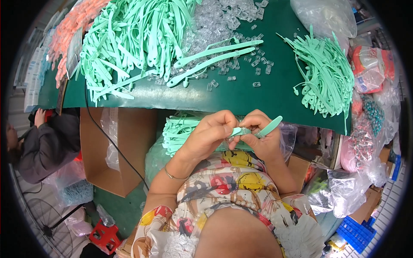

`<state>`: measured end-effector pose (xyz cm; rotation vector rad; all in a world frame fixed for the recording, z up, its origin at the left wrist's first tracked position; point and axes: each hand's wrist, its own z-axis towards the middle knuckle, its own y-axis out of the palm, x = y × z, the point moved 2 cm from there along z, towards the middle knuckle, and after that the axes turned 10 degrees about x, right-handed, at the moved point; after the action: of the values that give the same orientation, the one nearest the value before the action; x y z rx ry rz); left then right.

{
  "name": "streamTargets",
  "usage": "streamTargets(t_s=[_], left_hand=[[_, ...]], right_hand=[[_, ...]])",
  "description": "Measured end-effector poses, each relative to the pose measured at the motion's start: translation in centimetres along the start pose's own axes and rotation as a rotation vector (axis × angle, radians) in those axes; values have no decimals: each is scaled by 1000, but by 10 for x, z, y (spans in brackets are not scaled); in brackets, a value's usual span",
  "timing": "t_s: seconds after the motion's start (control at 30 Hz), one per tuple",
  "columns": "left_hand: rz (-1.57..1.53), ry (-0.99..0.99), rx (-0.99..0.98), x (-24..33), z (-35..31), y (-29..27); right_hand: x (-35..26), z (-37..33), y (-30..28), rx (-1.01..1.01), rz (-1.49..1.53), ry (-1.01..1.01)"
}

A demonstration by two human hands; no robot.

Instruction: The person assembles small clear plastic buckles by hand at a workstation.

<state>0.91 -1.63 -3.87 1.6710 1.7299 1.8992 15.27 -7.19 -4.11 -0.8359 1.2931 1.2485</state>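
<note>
Just beyond the front edge of the green table, I hold a mint-green plastic strap (271, 127) in both hands. My left hand (211, 130) pinches its left part between thumb and fingers. My right hand (261, 136) is closed around the other side, and the strap's rounded end sticks out up and to the right. A small clear piece (244, 130) appears to sit on the strap between my fingertips, partly hidden. Behind and below my hands lies a bundle of similar mint-green straps (174, 134), partly covered by my left hand and forearm.
A large heap of mint-green straps (133, 34) covers the table (275, 92) at the far left, beside scattered clear plastic pieces (215, 26). Another strap pile (325, 75) lies at right. A cardboard box (118, 148) and black cable (109, 139) are left; a person's dark sleeve (53, 142) shows beyond.
</note>
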Motion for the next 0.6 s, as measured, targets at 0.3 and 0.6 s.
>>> streamTargets(t_s=[0.3,0.6], left_hand=[[163,-12,136,0,2,-1],[449,241,219,-4,-3,-4]], right_hand=[[-8,9,6,-120,-464,-235],[-17,0,-5,25,-491,-41]])
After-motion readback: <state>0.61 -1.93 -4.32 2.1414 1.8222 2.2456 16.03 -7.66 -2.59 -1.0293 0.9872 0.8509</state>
